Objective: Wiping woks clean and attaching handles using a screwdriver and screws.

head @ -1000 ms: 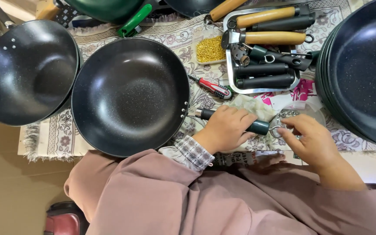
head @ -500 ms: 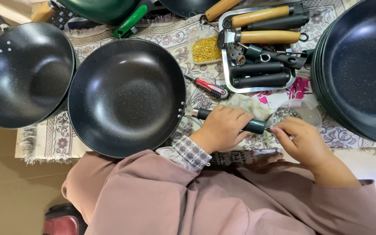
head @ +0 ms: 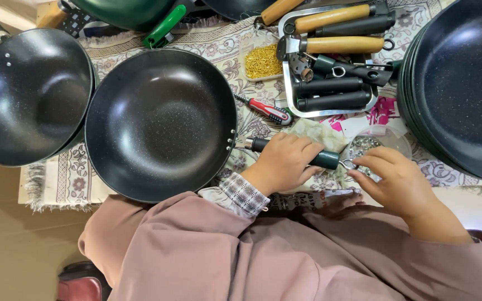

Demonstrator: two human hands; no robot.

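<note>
We see the left hand [head: 283,163] wrapped around the dark green handle [head: 326,159] of the black speckled wok [head: 161,124], which lies on the patterned cloth [head: 227,47]. The right hand [head: 393,179] pinches, perhaps, a small metal piece at the handle's end.

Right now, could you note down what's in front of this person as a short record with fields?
Left hand: grips dark green handle of black speckled wok
Right hand: fingertips at the handle's end, beside clear tub of small metal parts
Metal tray: wooden and black handles
Red screwdriver: on patterned cloth
</note>
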